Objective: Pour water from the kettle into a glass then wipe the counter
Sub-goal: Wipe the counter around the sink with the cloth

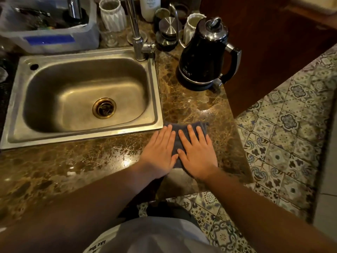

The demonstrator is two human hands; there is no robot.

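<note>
A dark grey cloth (184,128) lies flat on the brown marble counter (191,103), right of the sink. My left hand (160,152) and my right hand (197,154) press side by side on it, palms down, fingers straight and slightly apart. The hands hide most of the cloth. The black electric kettle (204,57) stands upright on its base at the back right of the counter, lid closed, handle to the right. A clear glass (109,38) stands behind the sink, beside the tap.
A steel sink (82,92) with a tap (136,33) fills the left. A plastic bin (49,33), white ribbed cups (113,15) and metal lids (168,31) crowd the back. The counter ends on the right above a patterned tile floor (282,143).
</note>
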